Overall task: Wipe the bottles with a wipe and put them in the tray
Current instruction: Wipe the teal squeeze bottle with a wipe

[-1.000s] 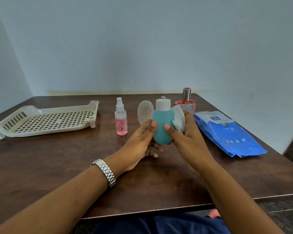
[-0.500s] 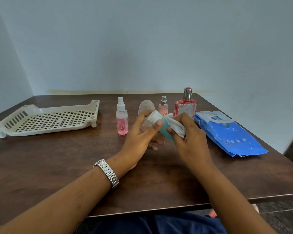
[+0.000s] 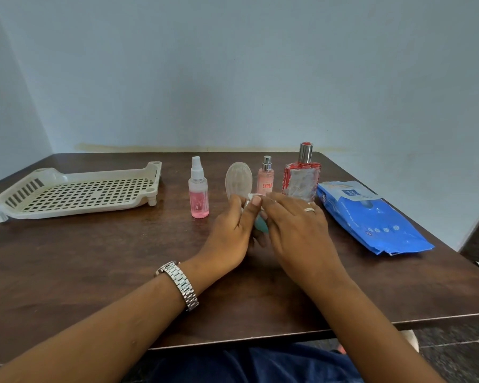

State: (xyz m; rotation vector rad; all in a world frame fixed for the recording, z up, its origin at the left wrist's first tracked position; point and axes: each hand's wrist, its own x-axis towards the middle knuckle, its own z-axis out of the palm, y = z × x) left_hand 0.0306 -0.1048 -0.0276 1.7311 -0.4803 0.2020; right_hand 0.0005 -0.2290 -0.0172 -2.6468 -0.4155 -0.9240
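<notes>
Near the front middle of the desk, left hand and right hand meet. Left fingers curl round teal bottle, mostly hidden between the palms. Right fingers close over it, pinching white wipe against it. Watch on left wrist. Behind, upright row: pink spray bottle, clear oval case, small pink perfume, red perfume. Blue wipes pack right; tray far left, well apart.

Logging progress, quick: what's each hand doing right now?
Left hand: grips the teal bottle.
Right hand: holds the white wipe wrapped over that bottle, fingers curled.
</notes>
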